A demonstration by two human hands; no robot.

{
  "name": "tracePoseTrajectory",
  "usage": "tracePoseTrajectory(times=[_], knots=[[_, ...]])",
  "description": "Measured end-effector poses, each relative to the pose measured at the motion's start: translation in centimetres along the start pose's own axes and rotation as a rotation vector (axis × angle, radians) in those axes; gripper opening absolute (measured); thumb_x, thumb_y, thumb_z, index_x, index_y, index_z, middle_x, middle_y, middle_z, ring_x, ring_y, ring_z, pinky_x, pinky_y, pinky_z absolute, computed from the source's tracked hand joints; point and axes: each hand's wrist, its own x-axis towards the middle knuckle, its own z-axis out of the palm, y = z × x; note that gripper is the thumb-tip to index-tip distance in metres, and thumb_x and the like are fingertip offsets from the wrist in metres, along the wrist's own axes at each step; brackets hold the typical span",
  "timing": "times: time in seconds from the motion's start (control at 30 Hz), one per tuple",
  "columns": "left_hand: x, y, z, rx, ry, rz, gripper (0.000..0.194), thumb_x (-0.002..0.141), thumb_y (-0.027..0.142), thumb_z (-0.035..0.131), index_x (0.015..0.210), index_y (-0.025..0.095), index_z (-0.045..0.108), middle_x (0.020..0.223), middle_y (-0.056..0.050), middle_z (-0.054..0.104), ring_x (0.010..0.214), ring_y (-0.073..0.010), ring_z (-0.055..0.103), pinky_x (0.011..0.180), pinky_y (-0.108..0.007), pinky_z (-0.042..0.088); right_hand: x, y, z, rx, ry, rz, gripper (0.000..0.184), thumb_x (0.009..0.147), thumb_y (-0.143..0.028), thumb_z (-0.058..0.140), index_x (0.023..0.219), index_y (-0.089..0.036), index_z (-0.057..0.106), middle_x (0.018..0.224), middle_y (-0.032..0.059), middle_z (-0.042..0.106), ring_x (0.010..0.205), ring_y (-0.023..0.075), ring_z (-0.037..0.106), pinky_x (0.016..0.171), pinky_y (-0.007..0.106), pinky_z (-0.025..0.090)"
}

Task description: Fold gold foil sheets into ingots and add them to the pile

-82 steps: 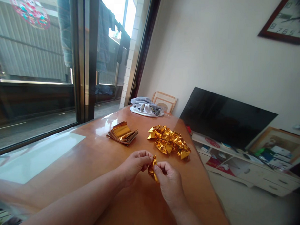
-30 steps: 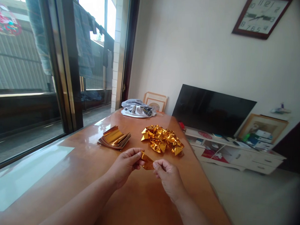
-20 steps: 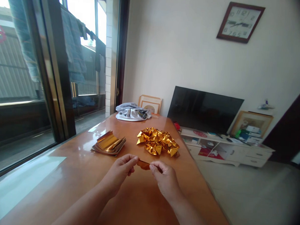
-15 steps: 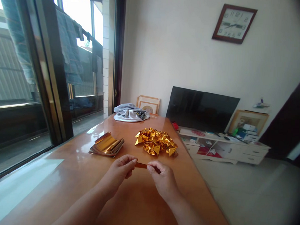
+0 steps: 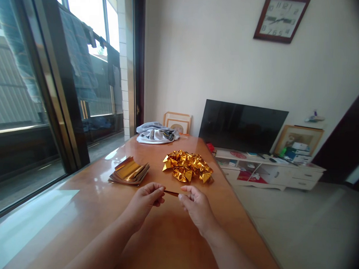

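Note:
My left hand (image 5: pixel 144 202) and my right hand (image 5: pixel 196 207) each pinch one end of a small gold foil piece (image 5: pixel 172 193), which I see nearly edge-on as a thin strip just above the wooden table (image 5: pixel 164 244). Beyond my hands lies a pile of folded gold foil pieces (image 5: pixel 188 166). To its left sits a stack of flat gold foil sheets (image 5: pixel 129 172).
A bundle of grey and white cloth (image 5: pixel 156 133) lies at the table's far end, with a picture frame (image 5: pixel 177 122) behind it. A dark TV (image 5: pixel 241 127) stands on a low white cabinet (image 5: pixel 272 173) on the right. Sliding glass doors (image 5: pixel 51 90) run along the left.
The foil piece has gone from upright and crumpled between my fingers to flat and stretched edge-on. The view has swung right, showing more of the room.

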Motion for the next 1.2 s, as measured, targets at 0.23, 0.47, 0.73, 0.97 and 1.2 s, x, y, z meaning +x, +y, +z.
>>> tracePoseTrajectory(times=[0.23, 0.47, 0.73, 0.97, 1.2], knots=[[-0.4, 0.6, 0.8, 0.105, 0.057, 0.075, 0.035, 0.081, 0.051, 0.071, 0.081, 0.016, 0.064, 0.069, 0.0, 0.062, 0.066, -0.0143, 0.056, 0.064, -0.025, 0.042, -0.3, -0.6, 0.3, 0.186, -0.018, 0.093, 0.041, 0.079, -0.044, 0.072, 0.108, -0.017, 0.061, 0.068, -0.0047, 0.057, 0.058, 0.0108, 0.047, 0.056, 0.024, 0.037], [-0.3, 0.4, 1.1, 0.233, 0.124, 0.165, 0.035, 0.085, 0.051, 0.065, 0.078, 0.018, 0.062, 0.069, 0.001, 0.06, 0.064, -0.0143, 0.055, 0.061, -0.024, 0.042, -0.1, -0.1, 0.4, 0.177, -0.024, 0.088, 0.04, 0.079, -0.043, 0.073, 0.108, -0.018, 0.061, 0.068, -0.0047, 0.056, 0.059, 0.0108, 0.046, 0.057, 0.024, 0.037], [0.3, -1.7, 0.7, 0.433, 0.146, 0.365, 0.027, 0.093, 0.043, 0.058, 0.081, 0.019, 0.062, 0.073, -0.001, 0.061, 0.07, -0.016, 0.058, 0.065, -0.025, 0.044, -0.4, -0.5, 0.5, 0.21, -0.036, 0.231, 0.033, 0.078, -0.033, 0.068, 0.107, -0.019, 0.062, 0.071, -0.0041, 0.056, 0.061, 0.0104, 0.047, 0.055, 0.022, 0.036], [-0.5, -1.5, 0.9, 0.621, 0.131, 0.511, 0.024, 0.097, 0.035, 0.054, 0.082, 0.019, 0.062, 0.077, -0.002, 0.062, 0.074, -0.0159, 0.057, 0.069, -0.026, 0.042, -0.4, 0.1, 0.2, 0.29, -0.064, 0.325, 0.034, 0.077, -0.038, 0.07, 0.105, -0.019, 0.066, 0.076, -0.0006, 0.061, 0.062, 0.0102, 0.05, 0.053, 0.021, 0.036], [-0.5, -1.5, 1.0, 0.64, 0.107, 0.559, 0.02, 0.097, 0.031, 0.054, 0.086, 0.019, 0.064, 0.081, -0.003, 0.063, 0.077, -0.0156, 0.058, 0.072, -0.026, 0.043, 0.0, 1.3, 0.1, 0.267, -0.031, 0.318, 0.038, 0.081, -0.041, 0.066, 0.112, -0.018, 0.067, 0.079, 0.0032, 0.067, 0.064, 0.0127, 0.055, 0.055, 0.022, 0.039]])
